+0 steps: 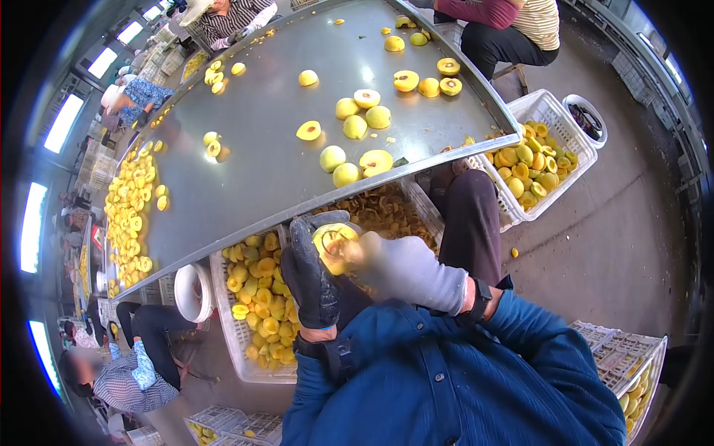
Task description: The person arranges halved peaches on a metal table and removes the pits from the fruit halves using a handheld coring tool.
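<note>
Metal table (pixel 260 141): its near edge lies just beyond the left hand (pixel 311 279); a wide swing could strike it. White crate (pixel 422 206): sits below the work, loaded with brownish scraps (pixel 383 212); a loosened hold could drop the yellow peach (pixel 334 263) among them. Left hand: black-gloved, fingers extended upward, grasping the peach from its side. Right hand (pixel 416 273): pale-gloved, angled inward to the fruit; blur hides what it grasps. Peach: between the 2 hands. Dark loop (pixel 326 239): at the peach; if bladed, slippage could injure the left hand.
</note>
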A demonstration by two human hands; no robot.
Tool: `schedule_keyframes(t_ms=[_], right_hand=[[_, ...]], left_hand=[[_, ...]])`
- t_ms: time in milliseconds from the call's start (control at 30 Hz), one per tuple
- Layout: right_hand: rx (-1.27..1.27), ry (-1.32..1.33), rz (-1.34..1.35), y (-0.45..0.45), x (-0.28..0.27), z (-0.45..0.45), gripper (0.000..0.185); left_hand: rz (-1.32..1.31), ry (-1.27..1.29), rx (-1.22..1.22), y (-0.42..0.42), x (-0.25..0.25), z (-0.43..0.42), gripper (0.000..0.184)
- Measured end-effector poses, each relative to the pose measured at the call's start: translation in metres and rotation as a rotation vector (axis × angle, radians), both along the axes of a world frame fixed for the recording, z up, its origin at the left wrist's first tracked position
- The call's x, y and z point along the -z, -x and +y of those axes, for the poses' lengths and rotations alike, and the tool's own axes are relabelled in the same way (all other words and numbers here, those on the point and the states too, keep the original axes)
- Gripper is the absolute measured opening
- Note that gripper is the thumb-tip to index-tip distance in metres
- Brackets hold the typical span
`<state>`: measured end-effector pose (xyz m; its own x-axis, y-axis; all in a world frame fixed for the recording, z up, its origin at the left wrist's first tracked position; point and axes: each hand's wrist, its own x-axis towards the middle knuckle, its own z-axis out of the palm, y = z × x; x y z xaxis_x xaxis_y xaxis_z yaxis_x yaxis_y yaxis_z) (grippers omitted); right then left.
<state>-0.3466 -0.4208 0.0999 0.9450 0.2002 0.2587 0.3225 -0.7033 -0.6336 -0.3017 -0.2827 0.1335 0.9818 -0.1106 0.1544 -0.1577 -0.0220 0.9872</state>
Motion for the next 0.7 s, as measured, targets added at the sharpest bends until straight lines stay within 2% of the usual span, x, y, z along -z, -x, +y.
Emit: schedule_keyframes(t_ms=[33, 100, 167, 233, 300, 367, 433, 467, 567, 700], right_hand=[[-0.025, 0.006, 0.01, -0.001, -0.002, -0.003, 0.03], [-0.049, -0.028, 0.005, 0.001, -0.007, -0.009, 0.03], [-0.084, -0.014, 0.072, 0.001, -0.015, -0.014, 0.03], [-0.132, 0.051, 0.205, -0.003, -0.024, -0.02, 0.03], [-0.165, 0.115, 0.177, -0.006, -0.027, -0.024, 0.031], [-0.2, 0.179, 0.16, -0.012, -0.025, -0.03, 0.031], [-0.238, 0.241, 0.155, -0.019, -0.023, -0.036, 0.031], [-0.248, 0.222, 0.122, -0.019, -0.026, -0.037, 0.03], [-0.195, 0.162, 0.16, -0.019, -0.023, -0.032, 0.03], [-0.164, 0.05, 0.161, -0.008, -0.014, -0.023, 0.03]], left_hand=[[0.004, 0.018, 0.006, 0.001, -0.001, -0.001, 0.057], [0.04, 0.085, 0.056, 0.001, 0.002, 0.001, 0.044], [0.103, 0.178, 0.141, -0.003, 0.014, 0.011, 0.022], [0.023, 0.033, 0.068, 0.0, 0.007, 0.004, 0.042], [-0.005, -0.048, 0.043, -0.001, 0.007, 0.004, 0.053], [0.025, -0.061, 0.07, -0.005, 0.019, 0.01, 0.052], [0.093, 0.037, 0.015, -0.005, 0.031, 0.011, 0.052], [0.125, 0.086, -0.013, -0.005, 0.034, 0.01, 0.052], [-0.049, 0.08, -0.045, -0.001, 0.024, -0.001, 0.054], [0.092, 0.228, -0.129, 0.005, 0.015, -0.01, 0.052]])
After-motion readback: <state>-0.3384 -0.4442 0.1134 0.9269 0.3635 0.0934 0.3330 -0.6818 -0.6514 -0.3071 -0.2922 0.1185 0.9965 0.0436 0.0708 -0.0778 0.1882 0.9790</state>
